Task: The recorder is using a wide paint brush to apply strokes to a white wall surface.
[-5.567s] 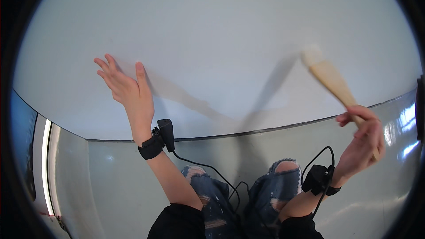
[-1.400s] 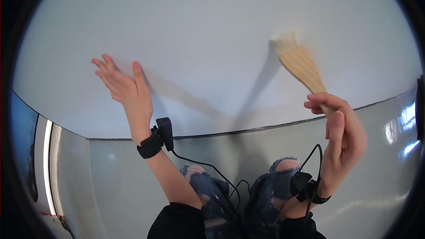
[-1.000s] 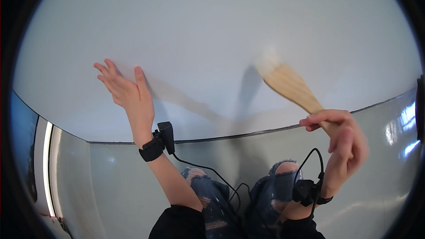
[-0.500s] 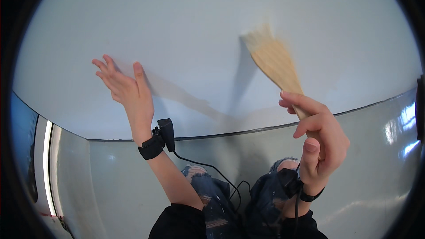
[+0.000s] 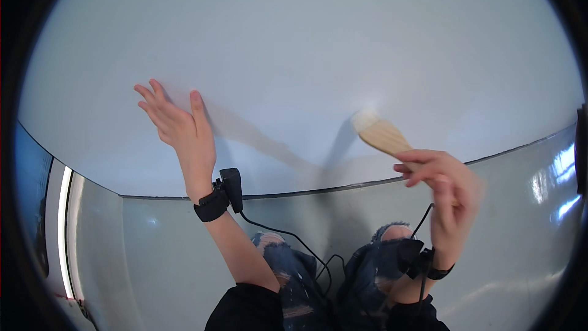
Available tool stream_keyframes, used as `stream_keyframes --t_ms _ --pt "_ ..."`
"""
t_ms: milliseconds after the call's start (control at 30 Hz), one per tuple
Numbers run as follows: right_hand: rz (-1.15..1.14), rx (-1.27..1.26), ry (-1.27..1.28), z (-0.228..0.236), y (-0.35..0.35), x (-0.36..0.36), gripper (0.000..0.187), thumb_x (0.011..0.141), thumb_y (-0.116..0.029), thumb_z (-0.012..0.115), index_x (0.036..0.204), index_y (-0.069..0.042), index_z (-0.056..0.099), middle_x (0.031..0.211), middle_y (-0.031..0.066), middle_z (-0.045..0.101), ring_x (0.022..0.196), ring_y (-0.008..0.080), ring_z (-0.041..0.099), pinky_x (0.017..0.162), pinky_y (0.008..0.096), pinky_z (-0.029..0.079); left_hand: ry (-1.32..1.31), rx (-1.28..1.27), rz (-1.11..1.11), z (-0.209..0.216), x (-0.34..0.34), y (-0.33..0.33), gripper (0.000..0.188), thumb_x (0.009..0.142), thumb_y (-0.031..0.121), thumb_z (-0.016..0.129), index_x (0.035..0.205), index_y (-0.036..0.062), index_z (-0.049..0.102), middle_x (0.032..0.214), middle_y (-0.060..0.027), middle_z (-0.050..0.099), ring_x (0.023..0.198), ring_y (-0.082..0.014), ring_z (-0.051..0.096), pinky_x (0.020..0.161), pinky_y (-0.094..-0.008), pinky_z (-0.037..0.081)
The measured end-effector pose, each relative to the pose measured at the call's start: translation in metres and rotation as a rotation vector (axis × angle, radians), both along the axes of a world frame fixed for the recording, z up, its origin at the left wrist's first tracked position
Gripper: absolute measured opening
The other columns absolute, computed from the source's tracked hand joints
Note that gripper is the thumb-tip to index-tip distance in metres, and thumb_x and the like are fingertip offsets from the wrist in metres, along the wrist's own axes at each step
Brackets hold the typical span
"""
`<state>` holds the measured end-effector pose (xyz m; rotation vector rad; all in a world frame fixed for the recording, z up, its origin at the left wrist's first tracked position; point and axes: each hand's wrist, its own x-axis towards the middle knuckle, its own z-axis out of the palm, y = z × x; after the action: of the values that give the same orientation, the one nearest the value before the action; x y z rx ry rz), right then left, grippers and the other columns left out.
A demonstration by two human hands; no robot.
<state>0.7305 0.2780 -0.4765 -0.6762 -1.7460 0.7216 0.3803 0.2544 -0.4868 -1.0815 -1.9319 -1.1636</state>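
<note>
My right hand grips a flat wooden brush by its handle, fingers wrapped round it. The pale bristles at the brush's tip point up and left and look to be against the white wall-like surface; whether they touch it, I cannot tell for sure. To the left, my left hand has its fingers spread and thumb out, holding nothing. It rests on or very near the same white surface, its shadow falling to the right.
A dark seam runs along the lower edge of the white surface, meeting a glossy grey-green floor. Black wrist straps with small devices sit on both wrists, and a thin black cable trails between my jeans-clad knees. A bright strip stands at far left.
My right hand has tilted the brush, bringing its bristles lower on the white surface, and the hand itself is blurred by motion. My left hand has shifted only slightly.
</note>
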Motion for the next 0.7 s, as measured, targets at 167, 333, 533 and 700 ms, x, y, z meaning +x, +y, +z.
stream_keyframes --t_ms 167,333,533,700 --pt "-0.068 0.269 0.4 0.009 -0.004 -0.002 0.055 0.103 -0.036 0.047 0.077 0.01 0.064 0.101 0.0334 0.069 0.084 0.0391 0.073 0.076 0.0428 0.06 0.008 0.007 0.008 0.001 0.001 -0.001 0.079 0.107 0.054 0.038 0.163 0.0085 0.007 0.17 -0.0186 -0.002 0.155 -0.0444 0.0 0.12 -0.0611 0.009" --pt "-0.036 0.309 0.31 -0.002 0.023 -0.009 0.028 0.094 -0.014 0.056 0.082 0.009 0.068 0.109 0.0287 0.069 0.089 0.0378 0.074 0.081 0.0415 0.059 0.027 0.029 0.008 -0.001 -0.001 0.001 0.083 0.105 0.058 0.041 0.162 0.006 0.011 0.17 -0.0171 0.002 0.155 -0.0449 0.004 0.119 -0.0622 0.012" --pt "-0.107 0.115 0.206 -0.003 0.013 -0.018 0.025 0.095 -0.002 0.052 0.08 0.01 0.067 0.095 0.0202 0.073 0.079 0.0257 0.073 0.071 0.0323 0.056 -0.004 0.005 0.023 -0.002 0.0 0.0 0.082 0.105 0.058 0.039 0.163 0.0083 0.009 0.17 -0.0177 -0.001 0.155 -0.044 0.001 0.119 -0.0633 0.011" --pt "-0.095 -0.21 0.03 -0.021 0.031 -0.025 0.027 0.098 -0.011 0.061 0.081 0.008 0.069 0.071 0.0108 0.069 0.064 0.0157 0.066 0.057 0.0277 0.048 0.001 0.01 0.009 0.001 0.002 0.001 0.079 0.106 0.055 0.038 0.163 0.0088 0.008 0.17 -0.0186 -0.003 0.155 -0.0443 0.0 0.119 -0.063 0.009"
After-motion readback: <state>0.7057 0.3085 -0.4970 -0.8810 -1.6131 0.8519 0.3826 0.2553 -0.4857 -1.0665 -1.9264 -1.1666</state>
